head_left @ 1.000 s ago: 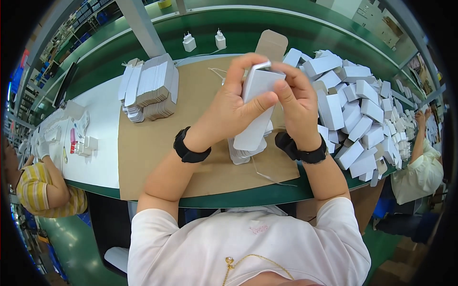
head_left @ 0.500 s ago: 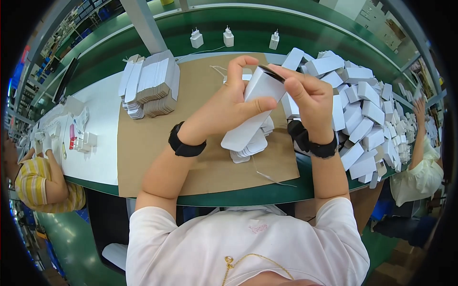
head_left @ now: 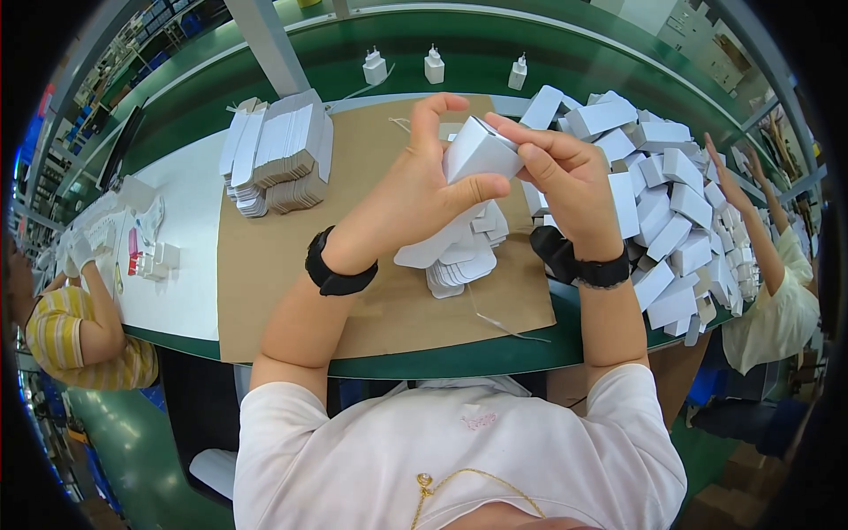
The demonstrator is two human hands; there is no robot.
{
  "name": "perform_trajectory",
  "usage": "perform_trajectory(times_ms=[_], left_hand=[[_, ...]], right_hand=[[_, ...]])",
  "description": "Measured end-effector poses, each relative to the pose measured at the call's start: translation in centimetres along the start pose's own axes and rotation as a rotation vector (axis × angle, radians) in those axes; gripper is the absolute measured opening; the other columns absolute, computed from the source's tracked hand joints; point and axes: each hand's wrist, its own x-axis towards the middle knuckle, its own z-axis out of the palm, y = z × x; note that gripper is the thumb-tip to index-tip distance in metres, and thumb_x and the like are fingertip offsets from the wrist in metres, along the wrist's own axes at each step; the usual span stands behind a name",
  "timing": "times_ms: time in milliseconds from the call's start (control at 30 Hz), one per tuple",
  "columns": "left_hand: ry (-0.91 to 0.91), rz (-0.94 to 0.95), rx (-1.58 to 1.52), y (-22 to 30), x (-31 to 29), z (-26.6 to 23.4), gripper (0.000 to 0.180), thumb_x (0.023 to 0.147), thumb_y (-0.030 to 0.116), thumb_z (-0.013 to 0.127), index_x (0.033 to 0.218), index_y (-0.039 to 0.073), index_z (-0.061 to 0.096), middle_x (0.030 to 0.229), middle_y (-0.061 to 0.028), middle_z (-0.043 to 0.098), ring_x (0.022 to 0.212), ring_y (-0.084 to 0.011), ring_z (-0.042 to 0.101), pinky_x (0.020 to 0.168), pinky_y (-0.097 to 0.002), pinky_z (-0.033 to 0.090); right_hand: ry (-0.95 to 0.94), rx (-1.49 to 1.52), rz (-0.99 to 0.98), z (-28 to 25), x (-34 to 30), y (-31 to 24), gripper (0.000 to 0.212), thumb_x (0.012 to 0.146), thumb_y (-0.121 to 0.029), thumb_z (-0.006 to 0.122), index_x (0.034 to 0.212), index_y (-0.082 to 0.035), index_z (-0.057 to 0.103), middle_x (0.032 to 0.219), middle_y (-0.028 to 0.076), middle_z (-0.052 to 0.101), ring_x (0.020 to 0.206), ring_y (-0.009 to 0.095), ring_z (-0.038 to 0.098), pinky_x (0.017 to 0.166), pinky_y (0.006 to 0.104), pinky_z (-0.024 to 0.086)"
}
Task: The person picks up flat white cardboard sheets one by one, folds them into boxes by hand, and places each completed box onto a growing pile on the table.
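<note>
Over the brown cardboard sheet I hold a small white carton raised in both hands. My left hand grips its near left side, with the thumb along the front and the index finger arched above. At the carton's upper right end, the fingertips of my right hand pinch the end edge, which looks closed. Whether a charger is inside cannot be seen. Below my hands, a loose stack of flat white cartons lies fanned on the sheet, partly covered by my left hand.
Folded flat cartons are stacked at the left. A heap of white boxes covers the right side. Three white plug chargers stand along the back. Co-workers sit at the left, in a yellow striped top, and right, in a pale top.
The carton has been tilted, and its dark open end now appears closed under my right fingers. The right co-worker's arms have reached further toward the heap.
</note>
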Motion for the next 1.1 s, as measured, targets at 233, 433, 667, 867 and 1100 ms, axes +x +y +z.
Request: perform_trajectory(times_ms=[233,433,667,867,1100], left_hand=[[-0.001,0.093,0.098,-0.3,0.0,-0.3,0.076,0.077,0.033,0.07,0.124,0.004,0.018,0.081,-0.0139,0.06,0.073,-0.0195,0.061,0.065,-0.0287,0.049],[0.019,0.073,-0.002,-0.5,0.3,0.0,0.081,0.074,0.036,0.072,0.125,0.005,0.018,0.083,-0.0151,0.06,0.074,-0.0208,0.061,0.066,-0.0292,0.049],[0.003,0.1,0.0,-0.7,0.0,-1.2,0.09,0.066,0.034,0.079,0.127,0.009,0.017,0.088,-0.0166,0.059,0.08,-0.0233,0.061,0.069,-0.0316,0.049],[0.046,0.147,0.057,-0.7,0.3,-1.0,0.085,0.067,0.028,0.079,0.125,0.009,0.019,0.09,-0.0151,0.059,0.08,-0.0254,0.061,0.07,-0.033,0.049],[0.18,0.37,0.479,-1.7,0.3,0.4,0.078,0.069,0.023,0.077,0.123,0.01,0.021,0.094,-0.0157,0.059,0.086,-0.0332,0.06,0.072,-0.0357,0.049]], right_hand=[[-0.145,-0.225,-0.066,-0.6,0.1,0.1,0.032,0.088,-0.014,0.055,0.117,0.0,0.055,0.122,0.013,0.054,0.105,0.02,0.055,0.089,0.0273,0.044],[-0.071,-0.251,-0.228,0.4,-0.1,1.2,0.037,0.083,-0.004,0.059,0.119,0.0,0.053,0.126,0.014,0.051,0.107,0.019,0.054,0.089,0.0273,0.044],[-0.023,0.056,-0.118,-0.9,0.2,-1.0,0.054,0.074,-0.004,0.069,0.124,-0.001,0.049,0.123,0.018,0.051,0.104,0.023,0.056,0.089,0.0323,0.047],[0.082,-0.248,-0.088,-0.8,-0.4,-1.3,0.04,0.076,-0.001,0.067,0.113,0.0,0.056,0.1,0.012,0.062,0.088,0.016,0.059,0.081,0.027,0.049],[0.237,-0.199,0.003,0.2,-0.7,-1.9,0.023,0.075,0.001,0.067,0.098,0.001,0.063,0.087,0.006,0.063,0.076,0.011,0.058,0.069,0.0215,0.048]])
